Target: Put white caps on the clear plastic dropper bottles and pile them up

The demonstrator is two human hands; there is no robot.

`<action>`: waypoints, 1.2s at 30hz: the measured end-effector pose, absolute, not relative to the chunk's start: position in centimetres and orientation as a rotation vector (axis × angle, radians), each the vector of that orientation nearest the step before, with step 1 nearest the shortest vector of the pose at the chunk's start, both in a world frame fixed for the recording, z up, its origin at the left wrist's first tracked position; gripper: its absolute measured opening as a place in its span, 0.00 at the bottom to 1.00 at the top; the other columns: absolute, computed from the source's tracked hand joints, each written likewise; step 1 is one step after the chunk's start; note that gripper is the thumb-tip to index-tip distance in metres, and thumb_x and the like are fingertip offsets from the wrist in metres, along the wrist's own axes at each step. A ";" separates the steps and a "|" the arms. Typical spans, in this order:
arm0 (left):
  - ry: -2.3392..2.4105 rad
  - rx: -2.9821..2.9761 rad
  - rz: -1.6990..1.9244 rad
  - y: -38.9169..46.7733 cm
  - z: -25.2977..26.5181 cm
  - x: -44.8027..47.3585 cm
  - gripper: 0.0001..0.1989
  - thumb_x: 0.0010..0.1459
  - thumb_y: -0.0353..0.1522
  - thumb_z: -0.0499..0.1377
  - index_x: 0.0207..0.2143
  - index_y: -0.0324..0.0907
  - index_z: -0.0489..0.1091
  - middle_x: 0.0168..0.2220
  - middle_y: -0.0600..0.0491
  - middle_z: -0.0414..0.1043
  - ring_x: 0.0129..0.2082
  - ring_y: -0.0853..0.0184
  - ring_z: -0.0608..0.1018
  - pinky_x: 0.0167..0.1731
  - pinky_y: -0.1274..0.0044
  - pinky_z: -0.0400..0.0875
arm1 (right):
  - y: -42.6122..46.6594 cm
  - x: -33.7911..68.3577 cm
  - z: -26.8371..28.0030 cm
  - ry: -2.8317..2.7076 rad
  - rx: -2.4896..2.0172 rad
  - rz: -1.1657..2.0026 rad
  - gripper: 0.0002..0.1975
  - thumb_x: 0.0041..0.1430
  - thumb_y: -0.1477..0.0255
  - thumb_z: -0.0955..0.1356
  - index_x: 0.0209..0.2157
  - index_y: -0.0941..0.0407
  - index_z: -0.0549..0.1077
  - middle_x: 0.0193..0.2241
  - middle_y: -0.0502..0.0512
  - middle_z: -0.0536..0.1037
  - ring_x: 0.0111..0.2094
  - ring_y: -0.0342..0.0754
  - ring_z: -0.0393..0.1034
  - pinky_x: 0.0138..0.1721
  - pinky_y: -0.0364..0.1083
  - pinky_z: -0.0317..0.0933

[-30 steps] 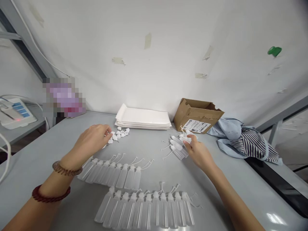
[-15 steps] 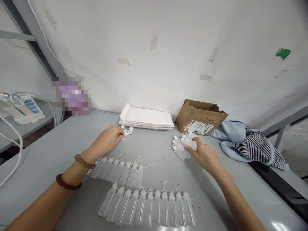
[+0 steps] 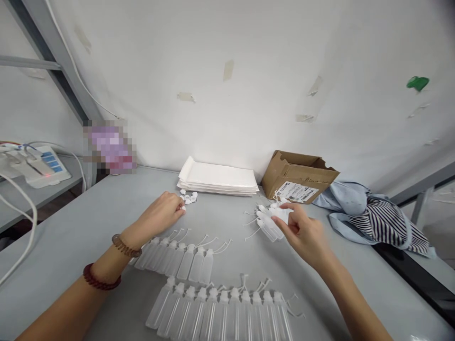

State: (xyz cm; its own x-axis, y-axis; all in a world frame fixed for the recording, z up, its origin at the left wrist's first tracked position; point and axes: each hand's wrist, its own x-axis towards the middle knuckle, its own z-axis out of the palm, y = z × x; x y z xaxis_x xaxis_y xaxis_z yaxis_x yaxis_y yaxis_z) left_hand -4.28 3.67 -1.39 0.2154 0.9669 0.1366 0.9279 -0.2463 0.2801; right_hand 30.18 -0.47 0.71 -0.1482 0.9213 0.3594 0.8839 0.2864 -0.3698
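Observation:
My left hand (image 3: 164, 211) is closed in a pinch beside a small heap of white caps (image 3: 188, 197). A white cap (image 3: 183, 208) shows at its fingertips. Over a loose pile of translucent squeeze bottles (image 3: 269, 228), my right hand (image 3: 304, 232) has its thumb and forefinger apart; bottles show between and beyond them. Nearer to me, translucent bottles lie side by side in two rows: a back row (image 3: 183, 263) beside my left forearm and a front row (image 3: 222, 315). Thin white strips stick out from the bottle necks.
White padded envelopes (image 3: 220, 177) are stacked against the wall. An open cardboard box (image 3: 298, 179) stands behind the bottle pile. Blue and striped cloth (image 3: 377, 215) lies at the right, by a black strip (image 3: 415, 279). A power strip (image 3: 46, 168) with cables sits at far left.
My right thumb and forefinger have spread apart above the bottle pile. My left hand stays by the caps, its fingers still pinched. The whole view has shifted slightly downward.

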 end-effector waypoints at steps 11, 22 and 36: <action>1.781 2.318 0.488 1.3 0.6 -0.8 0.11 0.56 0.39 0.49 0.30 0.42 0.67 0.34 0.47 0.75 0.41 0.55 0.72 0.36 0.70 0.65 | -3.6 28.1 3.4 -2.518 -1.274 1.174 0.06 0.53 0.69 0.70 0.28 0.57 0.71 0.19 0.43 0.64 0.20 0.39 0.56 0.22 0.39 0.51; 1.699 2.365 0.547 0.2 1.4 0.6 0.12 0.55 0.40 0.49 0.26 0.43 0.63 0.30 0.48 0.74 0.36 0.56 0.72 0.37 0.67 0.63 | -4.5 29.4 3.9 -2.737 -1.562 1.281 0.24 0.37 0.59 0.76 0.38 0.53 0.73 0.22 0.45 0.68 0.26 0.46 0.63 0.23 0.40 0.51; 1.733 2.265 0.503 0.8 0.7 0.3 0.12 0.56 0.40 0.50 0.28 0.43 0.67 0.32 0.49 0.75 0.39 0.57 0.72 0.36 0.70 0.65 | -7.7 28.9 2.8 -2.882 -1.778 0.706 0.26 0.32 0.58 0.78 0.29 0.55 0.66 0.18 0.43 0.58 0.22 0.47 0.61 0.24 0.42 0.47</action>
